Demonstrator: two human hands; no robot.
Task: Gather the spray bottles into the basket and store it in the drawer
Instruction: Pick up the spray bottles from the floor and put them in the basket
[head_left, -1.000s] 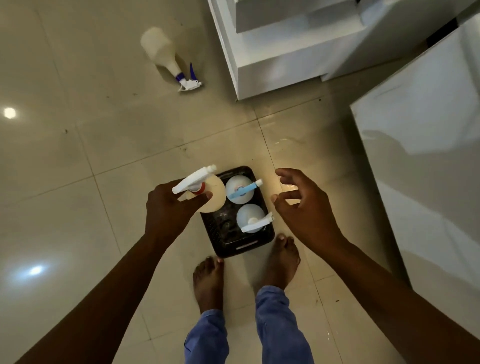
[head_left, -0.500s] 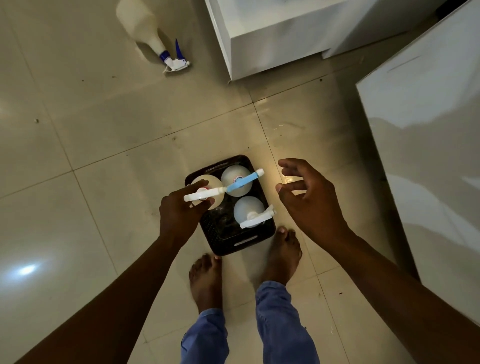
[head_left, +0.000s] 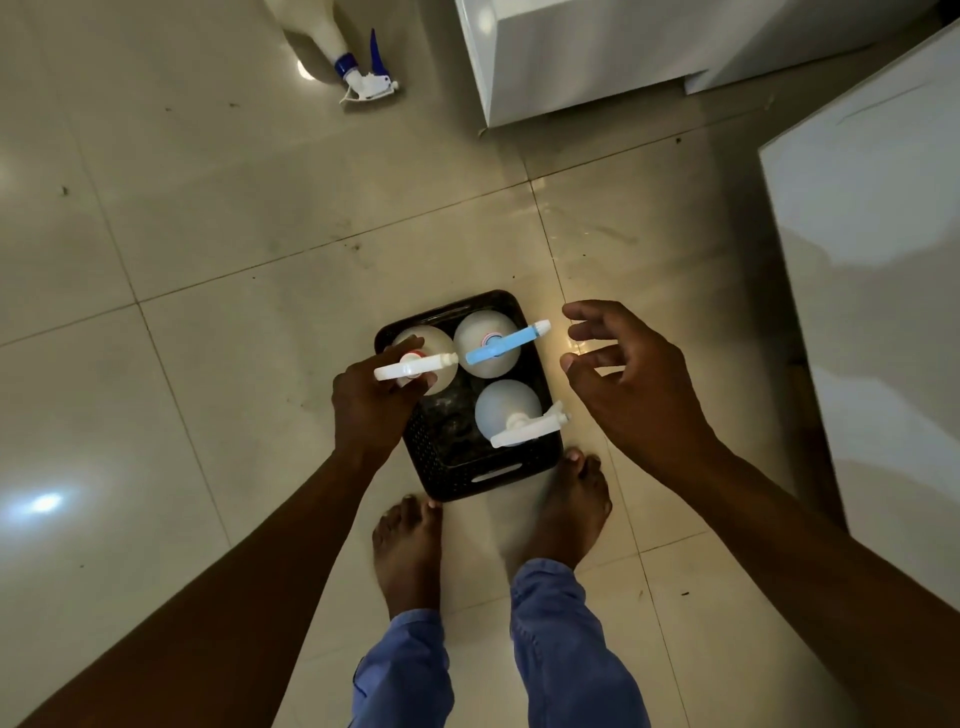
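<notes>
- Head view: our left hand grips the white-nozzled bottle at the basket's far-left corner — we should seat it upright, then let go.
- Our right hand hovers loose-fingered off the right rim, holding nothing.
- One blue-triggered bottle lies on the glossy tiled floor, near white cabinets.

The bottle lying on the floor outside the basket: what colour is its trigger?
Dark blue trigger on a white spray head; the head view shows it.
</notes>
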